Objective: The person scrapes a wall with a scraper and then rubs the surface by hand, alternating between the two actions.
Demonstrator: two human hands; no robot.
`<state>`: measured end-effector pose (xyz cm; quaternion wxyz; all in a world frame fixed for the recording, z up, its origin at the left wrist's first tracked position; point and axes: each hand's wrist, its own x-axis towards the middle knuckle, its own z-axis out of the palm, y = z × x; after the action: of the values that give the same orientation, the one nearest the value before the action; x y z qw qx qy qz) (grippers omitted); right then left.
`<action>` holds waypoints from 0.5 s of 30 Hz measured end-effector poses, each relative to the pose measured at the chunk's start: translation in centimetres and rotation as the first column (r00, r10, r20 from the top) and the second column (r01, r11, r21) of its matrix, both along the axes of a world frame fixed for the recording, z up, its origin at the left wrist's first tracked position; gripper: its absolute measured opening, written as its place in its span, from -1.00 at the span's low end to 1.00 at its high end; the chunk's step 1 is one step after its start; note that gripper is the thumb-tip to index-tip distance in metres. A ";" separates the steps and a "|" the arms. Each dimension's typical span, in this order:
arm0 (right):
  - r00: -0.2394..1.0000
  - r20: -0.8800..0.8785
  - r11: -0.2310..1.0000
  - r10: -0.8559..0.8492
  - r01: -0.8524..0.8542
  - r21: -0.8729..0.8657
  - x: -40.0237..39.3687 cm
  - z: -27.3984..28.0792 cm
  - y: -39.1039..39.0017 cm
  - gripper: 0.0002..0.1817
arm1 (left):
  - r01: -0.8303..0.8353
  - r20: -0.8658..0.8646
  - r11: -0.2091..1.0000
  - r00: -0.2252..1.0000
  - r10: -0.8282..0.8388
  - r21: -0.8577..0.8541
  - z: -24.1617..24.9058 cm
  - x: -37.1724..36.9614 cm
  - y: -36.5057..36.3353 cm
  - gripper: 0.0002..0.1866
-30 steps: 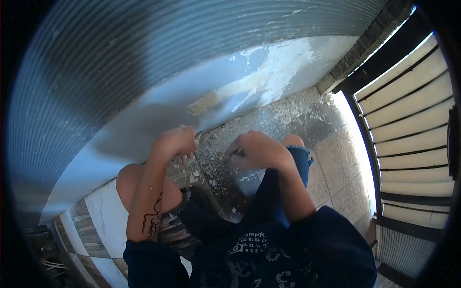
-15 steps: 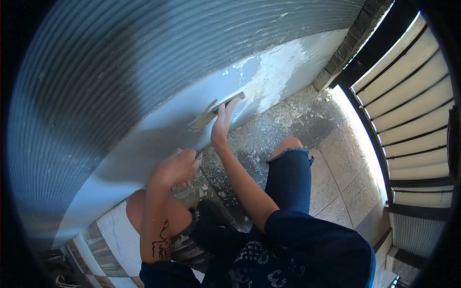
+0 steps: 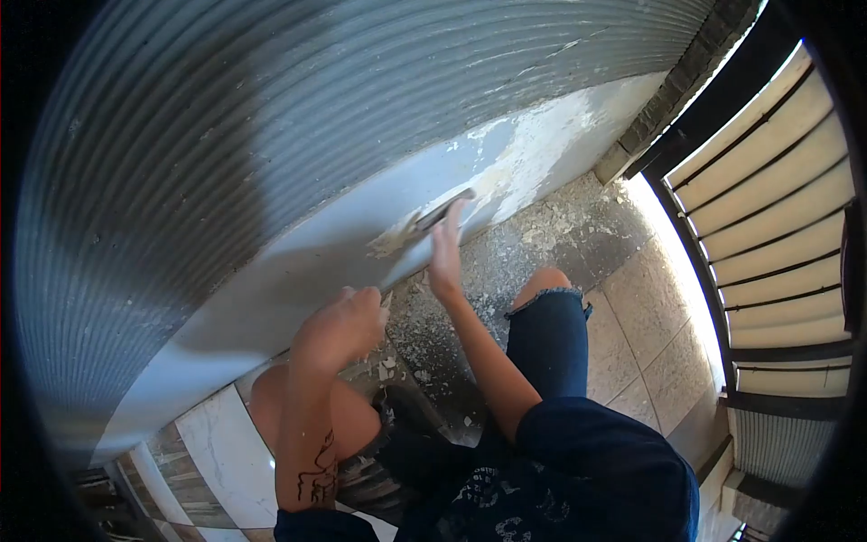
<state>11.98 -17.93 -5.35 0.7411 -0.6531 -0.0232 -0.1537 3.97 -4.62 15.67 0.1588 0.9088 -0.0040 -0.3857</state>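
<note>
- Two bare hands are seen from above, held apart before a blue-grey wall panel (image 3: 298,262).
- A scraper (image 3: 442,210) is pressed flat to the panel by the right hand (image 3: 445,253), long axis along the wall.
- The left hand (image 3: 339,327) is closed beside the panel's lower edge; its contents cannot be told.
- Paint flakes (image 3: 533,230) are strewn below.

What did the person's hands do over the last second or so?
The right hand left its spot beside the knee and reached up to the grey panel, pressing a flat scraper against the peeling paint; since half a second ago it has hardly shifted. The left hand stayed low, closed on a small tool at the panel's bottom edge. Paint flakes remain scattered on the floor.
</note>
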 end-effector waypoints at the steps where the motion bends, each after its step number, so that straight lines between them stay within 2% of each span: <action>1: 0.999 0.033 0.998 -0.032 0.031 0.051 0.9 0.3 -0.2 -0.23 | 0.118 0.204 0.993 0.973 -0.110 -0.029 -0.3 -1.2 1.2 -0.67; 2: 0.999 0.033 0.998 -0.030 0.029 0.054 1.5 0.6 -0.3 -0.23 | 0.239 0.400 0.970 0.893 -0.206 -0.034 -0.6 -2.0 1.9 -0.67; 3: 0.990 -0.121 0.971 -0.068 0.094 0.220 1.8 2.8 -0.4 -0.25 | 0.240 0.400 0.970 0.893 -0.207 -0.033 -0.4 -2.3 1.6 -0.67; 4: 0.959 -0.273 0.912 -0.081 0.182 0.367 2.0 4.3 -0.6 -0.26 | 0.108 0.342 0.993 0.936 -0.084 -0.051 -0.1 -2.5 1.0 -0.67; 5: 0.986 -0.061 0.959 -0.155 0.165 0.229 2.3 2.8 0.5 -0.18 | -0.026 0.282 0.998 0.958 0.043 -0.063 0.3 -2.6 0.4 -0.68; 7: 0.998 -0.013 0.998 -0.064 0.064 0.013 -0.4 1.9 4.0 -0.19 | 0.034 0.242 0.998 0.970 -0.022 -0.047 1.7 -2.2 -0.7 -0.68; 8: 0.998 -0.012 0.997 -0.069 0.069 0.014 -1.6 1.6 4.5 -0.19 | 0.091 0.192 0.995 0.978 -0.084 -0.031 2.0 -2.1 -0.9 -0.68; 9: 1.000 0.012 0.996 -0.015 0.016 -0.087 -2.6 1.7 4.8 -0.18 | 0.098 0.192 0.995 0.977 -0.091 -0.027 1.5 -1.9 -0.7 -0.68; 10: 0.999 0.028 0.982 0.041 -0.035 -0.188 -3.0 1.9 5.1 -0.18 | 0.113 0.253 0.993 0.962 -0.101 -0.034 0.5 -1.6 -0.3 -0.68; 11: 0.999 0.024 0.983 0.034 -0.029 -0.182 -1.8 2.0 4.4 -0.18 | 0.127 0.309 0.991 0.945 -0.108 -0.040 -0.1 -1.5 -0.1 -0.68; 12: 0.996 0.015 0.996 -0.090 0.090 -0.008 0.4 3.2 3.1 -0.18 | 0.130 0.303 0.991 0.946 -0.113 -0.036 0.1 -1.6 0.0 -0.68; 13: 0.978 -0.016 0.965 -0.208 0.208 0.161 1.4 3.9 2.4 -0.17 | 0.212 0.401 0.977 0.892 -0.209 0.039 0.4 -1.9 0.1 -0.68; 14: 0.978 -0.024 0.965 -0.209 0.210 0.160 1.2 3.9 2.7 -0.17 | 0.282 0.487 0.952 0.819 -0.304 0.118 0.6 -2.1 0.0 -0.68; 15: 0.970 -0.043 0.960 -0.240 0.243 0.141 1.1 4.1 3.5 -0.17 | 0.287 0.483 0.951 0.820 -0.307 0.119 0.5 -2.1 -0.3 -0.68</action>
<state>13.08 -14.41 -1.23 0.7626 -0.5974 0.0773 -0.2360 1.89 -4.91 16.20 0.0720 0.9683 -0.1783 -0.1592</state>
